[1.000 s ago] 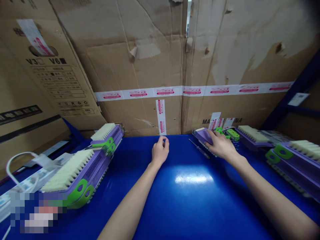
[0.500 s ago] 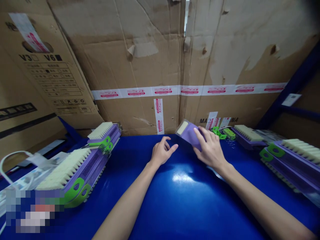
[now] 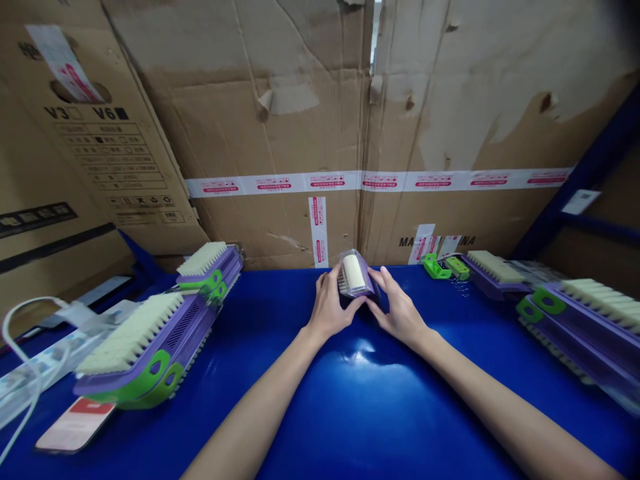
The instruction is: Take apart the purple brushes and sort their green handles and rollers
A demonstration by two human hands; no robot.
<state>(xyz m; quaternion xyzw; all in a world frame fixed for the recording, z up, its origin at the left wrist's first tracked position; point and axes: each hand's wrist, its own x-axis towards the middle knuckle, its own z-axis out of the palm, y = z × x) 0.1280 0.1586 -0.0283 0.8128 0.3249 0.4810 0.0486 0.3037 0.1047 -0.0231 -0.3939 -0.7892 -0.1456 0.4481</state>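
Observation:
Between my two hands is a purple brush [image 3: 371, 283] with a cream pad or bristle block on the end toward me and what looks like a clear plastic cover. My left hand [image 3: 331, 303] grips its left side, thumb at the lower front edge. On the other side, my right hand [image 3: 397, 305] holds it with thumb and fingers. The brush is held above the far part of the blue table [image 3: 320, 413]. Its far side and underside are hidden.
Purple-and-green brushes with cream bristles [image 3: 133, 333] lie stacked on the left, beside a phone [image 3: 75, 427] and a power strip [image 3: 65, 353]. More brushes [image 3: 590, 327] lie on the right, near green plastic parts [image 3: 437, 267]. Cardboard [image 3: 280, 133] walls the back.
My right hand has brought the brush left and turned its end toward me. My left hand, free before, has closed on the brush's left side.

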